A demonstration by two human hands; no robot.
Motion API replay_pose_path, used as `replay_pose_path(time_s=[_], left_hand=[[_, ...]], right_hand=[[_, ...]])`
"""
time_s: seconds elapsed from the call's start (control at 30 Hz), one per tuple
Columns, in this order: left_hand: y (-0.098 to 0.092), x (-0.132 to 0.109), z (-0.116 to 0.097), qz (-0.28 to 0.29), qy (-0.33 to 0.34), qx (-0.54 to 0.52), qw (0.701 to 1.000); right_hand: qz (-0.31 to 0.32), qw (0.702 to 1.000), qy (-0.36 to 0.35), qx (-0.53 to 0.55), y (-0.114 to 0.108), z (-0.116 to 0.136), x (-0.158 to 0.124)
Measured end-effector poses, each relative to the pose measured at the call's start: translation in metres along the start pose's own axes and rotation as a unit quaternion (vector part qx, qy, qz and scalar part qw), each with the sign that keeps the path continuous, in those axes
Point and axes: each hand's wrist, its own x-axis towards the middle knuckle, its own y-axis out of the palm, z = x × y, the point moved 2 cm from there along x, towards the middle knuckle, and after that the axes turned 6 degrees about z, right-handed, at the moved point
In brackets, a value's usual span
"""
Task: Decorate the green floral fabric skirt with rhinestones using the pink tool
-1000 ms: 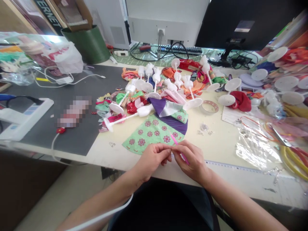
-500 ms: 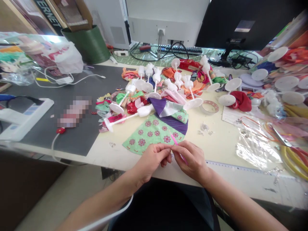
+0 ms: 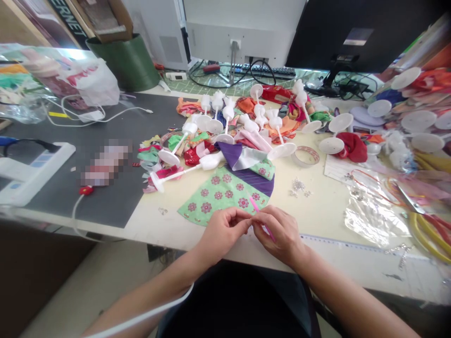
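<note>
Near the front edge of the cream desk [image 3: 317, 211], the person's right hand [image 3: 280, 232] gripped a slim pink stick [image 3: 258, 209] between its fingers. The left hand [image 3: 221, 230] was pinched closed beside it, its fingertips [image 3: 244, 223] touching the right hand; anything held there was too small to tell. The stick lay over a green floral fabric [image 3: 211, 199], with white plastic stands [image 3: 169, 157] and fabric scraps towards the desk's back edge.
</note>
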Motion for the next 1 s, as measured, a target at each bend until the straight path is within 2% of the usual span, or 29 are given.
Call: replay_pose_path(time_s=[0.13,0.43,0.67,0.8,0.9,1.0], left_hand=[[-0.004,0.000,-0.005,0.011,0.031,0.062,0.998],[-0.012,0.001,-0.012,0.040,0.039,0.162,0.985],[-0.014,-0.002,-0.014,0.029,0.093,0.211,0.973],[-0.039,0.003,-0.029,0.030,0.093,0.221,0.971],[-0.066,0.013,-0.042,0.003,0.107,0.233,0.967],[-0.080,0.025,-0.050,0.002,0.128,0.194,0.973]], right_hand=[[0.004,1.000,-0.008,0.002,0.000,0.001,-0.001],[0.021,0.999,-0.015,0.025,0.001,0.001,-0.001],[0.011,1.000,-0.006,0.028,0.000,0.002,-0.001],[0.008,0.999,-0.003,0.033,0.000,0.002,-0.002],[0.007,0.999,-0.008,0.039,0.001,0.000,-0.004],[0.004,0.999,-0.011,0.052,0.000,-0.001,-0.004]])
